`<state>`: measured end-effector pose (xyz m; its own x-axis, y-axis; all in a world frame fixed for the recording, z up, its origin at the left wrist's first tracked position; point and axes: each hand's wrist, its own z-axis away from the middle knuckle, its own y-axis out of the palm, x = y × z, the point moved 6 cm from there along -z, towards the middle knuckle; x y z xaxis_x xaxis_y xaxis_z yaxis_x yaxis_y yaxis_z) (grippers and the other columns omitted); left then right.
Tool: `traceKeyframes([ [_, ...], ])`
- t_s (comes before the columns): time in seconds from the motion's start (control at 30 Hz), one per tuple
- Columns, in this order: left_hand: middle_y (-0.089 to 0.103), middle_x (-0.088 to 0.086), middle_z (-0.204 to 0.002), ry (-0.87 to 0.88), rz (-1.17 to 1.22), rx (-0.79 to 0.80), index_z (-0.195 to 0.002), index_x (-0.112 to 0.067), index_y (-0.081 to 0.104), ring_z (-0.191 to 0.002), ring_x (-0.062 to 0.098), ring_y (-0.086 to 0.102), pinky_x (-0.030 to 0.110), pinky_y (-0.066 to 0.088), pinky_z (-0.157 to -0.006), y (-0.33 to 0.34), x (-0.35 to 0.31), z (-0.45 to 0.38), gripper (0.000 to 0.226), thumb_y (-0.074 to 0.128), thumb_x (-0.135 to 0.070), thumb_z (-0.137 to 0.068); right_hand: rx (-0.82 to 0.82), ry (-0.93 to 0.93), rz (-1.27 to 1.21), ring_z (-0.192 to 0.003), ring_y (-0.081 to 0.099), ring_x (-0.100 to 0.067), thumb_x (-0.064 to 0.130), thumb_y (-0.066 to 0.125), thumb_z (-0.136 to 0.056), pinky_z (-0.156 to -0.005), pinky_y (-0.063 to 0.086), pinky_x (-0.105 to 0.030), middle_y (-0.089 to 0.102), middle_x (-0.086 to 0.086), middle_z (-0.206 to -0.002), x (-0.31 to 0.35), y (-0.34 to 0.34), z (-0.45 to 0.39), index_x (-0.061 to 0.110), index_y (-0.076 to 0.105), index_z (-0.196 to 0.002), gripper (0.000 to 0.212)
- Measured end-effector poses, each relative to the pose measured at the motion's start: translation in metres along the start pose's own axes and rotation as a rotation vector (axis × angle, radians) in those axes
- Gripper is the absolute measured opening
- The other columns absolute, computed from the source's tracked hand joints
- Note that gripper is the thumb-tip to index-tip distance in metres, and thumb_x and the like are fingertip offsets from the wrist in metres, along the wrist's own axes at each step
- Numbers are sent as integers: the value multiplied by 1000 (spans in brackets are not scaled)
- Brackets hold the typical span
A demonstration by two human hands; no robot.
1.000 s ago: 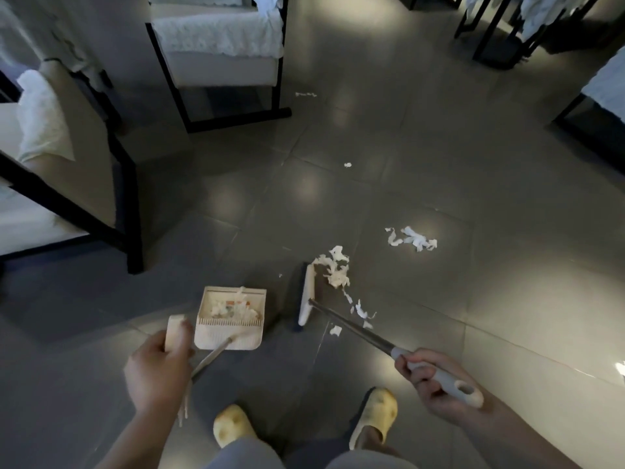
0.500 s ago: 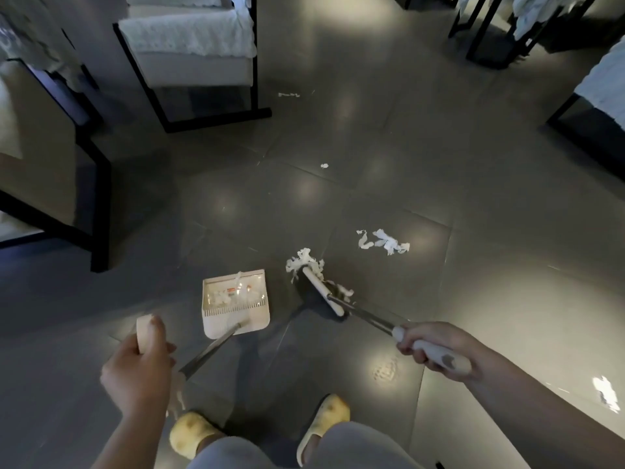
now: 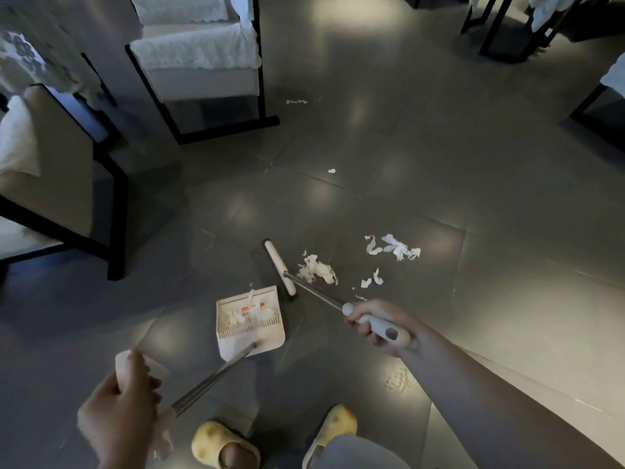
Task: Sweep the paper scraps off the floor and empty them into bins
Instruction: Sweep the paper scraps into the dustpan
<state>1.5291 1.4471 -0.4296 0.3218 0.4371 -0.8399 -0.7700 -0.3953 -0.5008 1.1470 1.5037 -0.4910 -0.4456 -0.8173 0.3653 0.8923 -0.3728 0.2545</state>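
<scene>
While the grey tiled floor point(image 3: 439, 164) fills most of the frame, black-framed chairs point(image 3: 203, 69) with white covers crowd the upper left. Lower center sits the cream dustpan point(image 3: 250, 324) with a few scraps already inside – its long handle runs down-left to the left hand point(image 3: 121, 411), which is wrapped around the grip. Right next to the pan's upper right corner is the broom point(image 3: 280, 267), head on the floor, pole angling down-right into the right hand point(image 3: 378, 324), fingers clenched on the white handle. Paper scraps point(image 3: 318, 270) are bunched just right of the broom head – more shreds point(image 3: 394, 247) lie further right, and small bits sit toward the upper center. Yellow slippers point(image 3: 223, 445) poke in at the bottom.
</scene>
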Motion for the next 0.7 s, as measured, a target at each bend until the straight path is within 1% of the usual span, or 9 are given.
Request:
traceKeyframes([
  [0.07, 67, 15, -64, 32, -20, 7, -67, -9, 68, -50, 24, 56, 23, 38, -34, -2, 2, -1, 54, 56, -60, -83, 13, -6, -37, -38, 44, 0, 4, 51, -90, -28, 27, -11, 50, -1, -72, -4, 10, -14, 15, 50, -92, 11],
  [0.17, 68, 9, -62, 75, -47, 18, -68, -13, 69, -42, 10, 58, 27, 48, -45, -6, 4, -2, 47, 60, -55, -87, -100, -43, 18, -39, 46, -4, 0, 57, -85, -29, 29, -14, 53, -5, -73, -20, 17, -30, 8, 59, -103, 20],
  [0.27, 69, -3, -58, 84, -101, 30, -67, -15, 69, -52, 21, 64, 40, 59, -72, -10, 8, -2, 41, 63, -47, -91, -256, -125, 75, -45, 51, -11, -6, 60, -80, -34, 37, -18, 58, -11, -73, -40, 10, -24, 9, 64, -113, 36],
  [0.3, 69, -9, -60, 80, -107, 35, -67, -14, 69, -56, 26, 66, 45, 59, -78, -11, 8, -1, 40, 64, -46, -91, -297, -151, 77, -46, 52, -13, -7, 61, -80, -36, 40, -19, 60, -12, -73, -45, 6, -20, 11, 65, -113, 38],
  [0.37, 69, -9, -59, 72, -105, 33, -67, -15, 69, -60, 30, 67, 49, 58, -82, -13, 11, 0, 40, 64, -45, -91, -351, -179, 50, -46, 52, -16, -8, 62, -78, -39, 41, -23, 61, -15, -72, -49, 0, -10, 14, 65, -111, 40],
  [0.43, 67, 0, -55, 70, -116, 28, -66, -15, 69, -60, 30, 67, 49, 58, -83, -15, 15, -2, 40, 64, -46, -91, -376, -184, 5, -46, 50, -17, -10, 60, -77, -40, 39, -24, 58, -16, -70, -51, -2, -4, 15, 62, -110, 41],
  [0.53, 66, 2, -54, 57, -112, 14, -66, -15, 69, -51, 23, 64, 45, 59, -82, -19, 20, -6, 41, 64, -50, -89, -387, -212, -46, -42, 51, -16, -9, 62, -75, -39, 39, -22, 61, -15, -70, -55, -6, 6, 13, 64, -117, 47],
  [0.6, 68, 4, -57, 56, -80, -3, -67, -16, 69, -47, 16, 62, 33, 60, -71, -22, 23, -8, 42, 64, -51, -87, -373, -219, -28, -42, 52, -14, -7, 65, -75, -39, 40, -22, 65, -15, -76, -60, -7, 10, 14, 64, -123, 53],
  [0.7, 69, 5, -61, 43, -46, -6, -69, -14, 70, -42, 3, 58, 16, 50, -54, -25, 25, -12, 43, 63, -53, -85, -261, -192, -57, -44, 52, -10, -5, 63, -80, -37, 39, -21, 66, -14, -86, -64, 5, 3, 17, 59, -126, 52],
])
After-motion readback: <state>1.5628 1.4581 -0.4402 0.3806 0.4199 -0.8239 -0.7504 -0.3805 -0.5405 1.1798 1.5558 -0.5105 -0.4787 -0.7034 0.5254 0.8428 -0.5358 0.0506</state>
